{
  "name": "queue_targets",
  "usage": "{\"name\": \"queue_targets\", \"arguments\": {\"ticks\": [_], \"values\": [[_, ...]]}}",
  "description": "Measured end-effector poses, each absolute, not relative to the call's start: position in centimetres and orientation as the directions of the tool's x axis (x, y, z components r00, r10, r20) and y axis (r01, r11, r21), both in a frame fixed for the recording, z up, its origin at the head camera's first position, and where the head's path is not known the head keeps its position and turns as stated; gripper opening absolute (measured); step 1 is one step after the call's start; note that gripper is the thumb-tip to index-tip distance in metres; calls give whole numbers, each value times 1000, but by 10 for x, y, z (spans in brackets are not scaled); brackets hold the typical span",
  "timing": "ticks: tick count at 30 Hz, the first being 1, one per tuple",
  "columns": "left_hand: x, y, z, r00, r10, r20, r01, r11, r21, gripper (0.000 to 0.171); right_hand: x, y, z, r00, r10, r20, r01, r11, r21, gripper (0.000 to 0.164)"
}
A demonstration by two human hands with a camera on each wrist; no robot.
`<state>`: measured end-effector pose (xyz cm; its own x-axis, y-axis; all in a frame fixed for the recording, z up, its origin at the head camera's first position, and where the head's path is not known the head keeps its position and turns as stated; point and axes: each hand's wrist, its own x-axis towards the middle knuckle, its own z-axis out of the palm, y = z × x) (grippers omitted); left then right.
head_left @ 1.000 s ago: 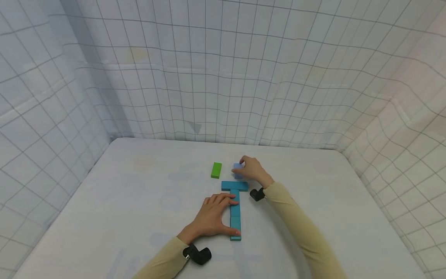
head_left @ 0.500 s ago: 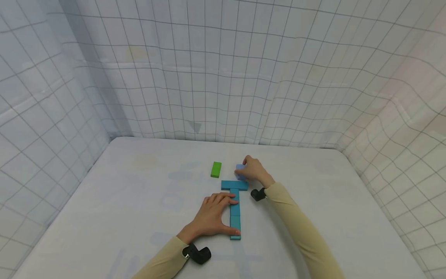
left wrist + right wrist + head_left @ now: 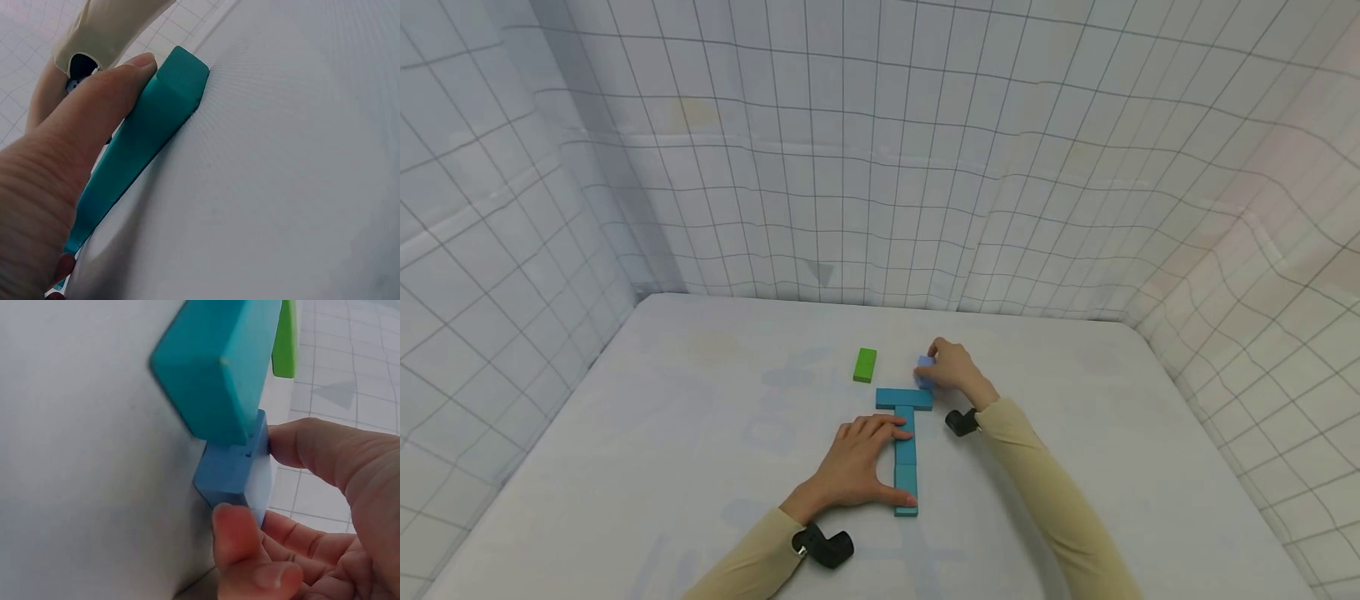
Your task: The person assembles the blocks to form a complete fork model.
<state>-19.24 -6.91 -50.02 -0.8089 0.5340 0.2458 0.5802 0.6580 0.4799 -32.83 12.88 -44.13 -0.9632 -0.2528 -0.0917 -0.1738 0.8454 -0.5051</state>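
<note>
Teal blocks form a T on the white surface: a crossbar block (image 3: pixel 904 399) at the far end and a stem of two blocks (image 3: pixel 906 477) running toward me. My left hand (image 3: pixel 852 468) rests spread over the stem, thumb on its near end and fingertips near the crossbar. In the left wrist view the thumb lies on the edge of a teal block (image 3: pixel 144 125). My right hand (image 3: pixel 953 367) pinches a light blue block (image 3: pixel 228 472) between thumb and fingers, just beyond the crossbar's right end. The right wrist view shows its near corner close against the teal block (image 3: pixel 209 375); contact cannot be told.
A green block (image 3: pixel 865 365) lies beyond the crossbar's left part, slightly tilted. White grid-patterned curtains (image 3: pixel 880 167) enclose the table (image 3: pixel 685 417) at the back and sides. A black wrist camera (image 3: pixel 824 547) sits at the left wrist.
My right hand has slid the light blue block to the right and slightly toward me, from behind the crossbar to its right end. The left hand and teal blocks have stayed put.
</note>
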Motion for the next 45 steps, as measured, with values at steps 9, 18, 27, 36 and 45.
{"name": "queue_targets", "arguments": {"ticks": [9,18,27,36,45], "values": [[-193,-67,-501,-806,540,241,583,659,475,87,-321,153,-432,-871,-490,-2,-443,788,-428,41],[-193,-70,-501,-809,540,231,577,656,487,87,-317,166,-436,-805,-593,-18,-555,765,-326,65],[-193,-69,-503,-805,540,246,585,655,478,86,-325,169,-448,-829,-558,17,-523,765,-375,64],[-193,-69,-499,-809,540,234,578,656,485,86,-329,175,-449,-828,-559,33,-517,739,-432,62],[-192,-69,-499,-810,539,233,576,653,492,86,-326,176,-450,-816,-575,54,-535,718,-445,61]]}}
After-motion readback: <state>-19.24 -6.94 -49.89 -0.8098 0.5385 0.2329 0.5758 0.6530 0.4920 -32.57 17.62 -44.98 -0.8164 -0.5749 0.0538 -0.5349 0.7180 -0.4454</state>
